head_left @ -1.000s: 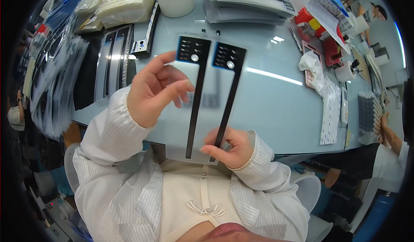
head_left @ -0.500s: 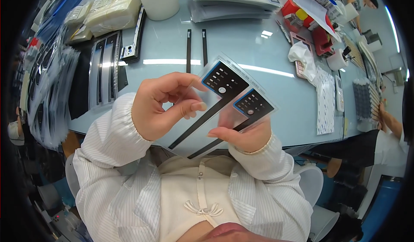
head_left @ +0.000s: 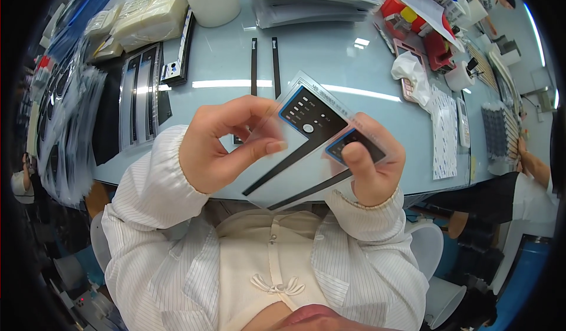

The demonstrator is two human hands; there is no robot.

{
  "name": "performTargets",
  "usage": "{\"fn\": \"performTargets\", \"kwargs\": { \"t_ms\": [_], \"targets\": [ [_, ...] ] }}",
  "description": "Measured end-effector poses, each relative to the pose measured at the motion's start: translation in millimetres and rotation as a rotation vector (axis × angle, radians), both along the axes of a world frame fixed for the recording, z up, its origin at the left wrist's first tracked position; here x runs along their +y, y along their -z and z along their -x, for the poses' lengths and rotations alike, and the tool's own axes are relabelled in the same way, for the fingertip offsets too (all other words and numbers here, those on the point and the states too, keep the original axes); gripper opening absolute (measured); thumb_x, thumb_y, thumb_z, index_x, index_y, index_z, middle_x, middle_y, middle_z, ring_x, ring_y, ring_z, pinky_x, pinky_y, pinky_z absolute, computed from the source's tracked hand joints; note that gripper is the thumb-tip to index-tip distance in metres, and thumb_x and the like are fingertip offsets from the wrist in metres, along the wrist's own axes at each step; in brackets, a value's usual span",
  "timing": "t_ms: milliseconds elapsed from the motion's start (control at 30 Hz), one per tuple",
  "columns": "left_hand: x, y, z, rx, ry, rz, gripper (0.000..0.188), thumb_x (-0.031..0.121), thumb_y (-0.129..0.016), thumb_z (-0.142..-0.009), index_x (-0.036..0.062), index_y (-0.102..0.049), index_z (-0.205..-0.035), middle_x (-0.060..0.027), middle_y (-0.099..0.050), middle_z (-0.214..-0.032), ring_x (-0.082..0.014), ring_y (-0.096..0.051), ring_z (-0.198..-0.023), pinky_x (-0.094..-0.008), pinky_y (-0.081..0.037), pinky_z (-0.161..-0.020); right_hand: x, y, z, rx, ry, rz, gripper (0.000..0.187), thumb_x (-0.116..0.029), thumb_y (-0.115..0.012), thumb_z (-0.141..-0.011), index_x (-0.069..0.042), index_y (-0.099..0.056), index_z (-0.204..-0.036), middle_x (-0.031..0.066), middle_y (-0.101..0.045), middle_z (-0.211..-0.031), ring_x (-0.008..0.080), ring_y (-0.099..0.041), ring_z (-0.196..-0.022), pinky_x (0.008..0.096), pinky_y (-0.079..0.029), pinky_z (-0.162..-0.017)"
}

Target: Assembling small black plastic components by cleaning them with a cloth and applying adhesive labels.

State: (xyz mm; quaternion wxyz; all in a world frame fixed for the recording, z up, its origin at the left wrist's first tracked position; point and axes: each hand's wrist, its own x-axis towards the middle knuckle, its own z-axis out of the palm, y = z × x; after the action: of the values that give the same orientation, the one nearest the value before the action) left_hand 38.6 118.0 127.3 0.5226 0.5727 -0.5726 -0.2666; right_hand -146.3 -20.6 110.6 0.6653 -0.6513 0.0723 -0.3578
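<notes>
A clear plastic sheet [head_left: 295,171] is held tilted above the table, bearing two long black panel overlays. Each has a narrow strip and a wider, blue-edged end with small white marks; the left overlay [head_left: 312,115] shows a round light spot. My right hand [head_left: 377,163] grips the sheet's right corner, its thumb pressed over the wide end of the right overlay [head_left: 368,145]. At the sheet's left edge, my left hand [head_left: 221,145] has its thumb in front and bent fingers behind; the fingertips are blurred. Beyond them lie two black strips [head_left: 254,65], their near ends mostly hidden.
Stacked clear sheets [head_left: 312,12] and a white roll [head_left: 212,0] stand at the back. Wrapped pale bundles [head_left: 150,18] and hanging clear films [head_left: 71,136] are on the left. A crumpled tissue [head_left: 411,74], white printed strip [head_left: 443,136] and red holder [head_left: 433,48] sit right.
My right hand has shifted up and right along the sheet, its thumb now over the right overlay's wide end. The sheet has moved slightly right. My left hand stays at the left edge.
</notes>
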Motion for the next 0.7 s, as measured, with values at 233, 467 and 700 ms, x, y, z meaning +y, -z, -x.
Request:
{"fn": "performTargets", "kwargs": {
  "t_ms": [233,467,700],
  "targets": [
    [6,-15,14,-0.481,-0.164,0.382,0.042,0.0,-0.081,-0.072,0.001,-0.061,-0.108,-0.0126,-0.061,-0.085,-0.0227,-0.06,-0.069,-0.0297,-0.049,-0.057,3,-15,1,0.018,0.064,0.357,0.02,-0.007,-0.066,-0.09,0.006,-0.063,-0.104,0.0114,-0.064,-0.087,0.0148,-0.058,-0.07,0.0244,-0.045,-0.061],
    [-2,-38,14,-0.383,-0.105,0.256,0.04,0.025,-0.081,-0.073,0.0003,-0.051,-0.08,-0.0087,-0.05,-0.068,-0.019,-0.048,-0.052,-0.0278,-0.04,-0.046,18,-32,-1,0.003,-0.099,0.522,0.023,0.0,-0.064,-0.088,0.007,-0.061,-0.111,0.0172,-0.065,-0.098,0.0205,-0.063,-0.077,0.0272,-0.05,-0.066],
    [7,-50,16,-0.412,-0.163,0.287,0.027,0.011,-0.074,-0.073,0.0018,-0.05,-0.065,-0.007,-0.05,-0.057,-0.0158,-0.048,-0.044,-0.0269,-0.037,-0.041,22,-38,6,-0.024,0.02,0.584,0.024,0.0,-0.063,-0.089,0.007,-0.063,-0.112,0.0156,-0.065,-0.093,0.017,-0.061,-0.071,0.0254,-0.049,-0.062]
  ]
}}
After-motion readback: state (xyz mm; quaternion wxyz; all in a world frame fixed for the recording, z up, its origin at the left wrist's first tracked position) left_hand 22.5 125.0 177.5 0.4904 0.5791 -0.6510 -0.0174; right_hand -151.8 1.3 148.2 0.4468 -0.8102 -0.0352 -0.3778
